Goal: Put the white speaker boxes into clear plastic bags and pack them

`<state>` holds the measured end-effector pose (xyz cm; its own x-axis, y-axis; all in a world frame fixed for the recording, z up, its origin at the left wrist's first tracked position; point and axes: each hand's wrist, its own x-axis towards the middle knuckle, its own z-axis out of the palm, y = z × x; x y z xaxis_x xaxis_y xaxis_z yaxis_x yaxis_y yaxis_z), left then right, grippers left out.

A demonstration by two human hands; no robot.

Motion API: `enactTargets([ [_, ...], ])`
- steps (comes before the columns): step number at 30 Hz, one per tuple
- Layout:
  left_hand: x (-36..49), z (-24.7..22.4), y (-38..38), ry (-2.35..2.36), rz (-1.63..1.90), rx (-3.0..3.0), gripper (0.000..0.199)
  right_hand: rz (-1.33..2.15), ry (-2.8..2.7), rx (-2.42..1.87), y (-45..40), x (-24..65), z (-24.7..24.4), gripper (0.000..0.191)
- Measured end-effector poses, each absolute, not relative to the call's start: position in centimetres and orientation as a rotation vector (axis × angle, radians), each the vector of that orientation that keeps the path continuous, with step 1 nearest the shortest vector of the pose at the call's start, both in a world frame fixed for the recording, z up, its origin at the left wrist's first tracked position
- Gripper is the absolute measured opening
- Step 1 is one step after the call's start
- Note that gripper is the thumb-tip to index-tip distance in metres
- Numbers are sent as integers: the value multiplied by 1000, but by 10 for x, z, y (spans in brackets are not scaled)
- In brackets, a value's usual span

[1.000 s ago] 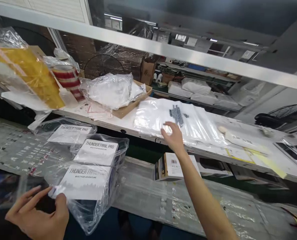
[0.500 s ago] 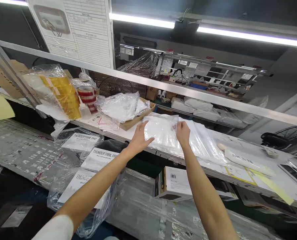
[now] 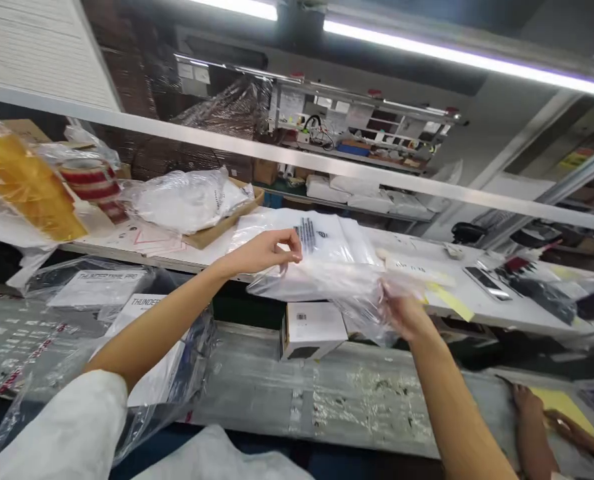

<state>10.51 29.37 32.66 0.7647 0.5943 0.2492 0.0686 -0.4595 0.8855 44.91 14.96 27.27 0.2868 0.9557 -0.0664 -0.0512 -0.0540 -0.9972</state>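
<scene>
A clear plastic bag (image 3: pixel 321 280) is stretched between my two hands, in front of the shelf edge. My left hand (image 3: pixel 271 250) pinches its left end with thumb and finger. My right hand (image 3: pixel 404 310), slightly blurred, is closed round the bag's crumpled right end, lower down. Behind the bag, a stack of white plastic bags (image 3: pixel 349 237) lies on the white shelf (image 3: pixel 517 293), with dark print on the top one.
Yellow tape rolls (image 3: pixel 31 190), red-striped tape (image 3: pixel 94 187) and a cardboard tray (image 3: pixel 221 223) of bags stand left. A white box (image 3: pixel 314 330) sits below the shelf. Bagged packs (image 3: pixel 97 287) lie lower left. Another person's hands (image 3: pixel 529 403) show lower right.
My right hand has pulled a bag off the stack, toward me and to the right. My left hand has closed on it. The view has shifted right, and another person's hands have appeared.
</scene>
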Motion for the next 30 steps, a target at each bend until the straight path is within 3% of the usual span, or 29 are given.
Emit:
enactTargets([
  [4,118,335,238,500,552,2067,26,686,-997,-1476,58,449,271,48],
  [8,163,328,191,401,367,2189,34,532,-1522,-1412,11,425,295,77],
  [9,173,324,179,364,313,2210,40,591,-1689,-1487,8,421,296,73],
  [11,188,315,159,343,248,2245,46,736,-1898,-1629,6,421,290,43],
  [13,191,302,143,388,187,2237,36,887,-1930,-1674,1,436,278,19],
  [14,188,294,138,404,128,2208,28,966,-1905,-1672,-5,448,272,13],
  [16,179,276,130,371,-11,2099,34,1157,-1820,-1664,-21,474,265,5],
  [20,169,238,114,437,-72,1810,31,1633,-1595,-1564,-49,498,255,21],
  [24,191,219,93,692,104,1819,42,1481,-1523,-1496,-53,482,234,58],
  [27,212,221,85,654,216,1934,36,1607,-1658,-1551,-50,485,223,33],
  [30,226,221,84,698,308,1847,26,1666,-1673,-1490,-46,511,221,43],
])
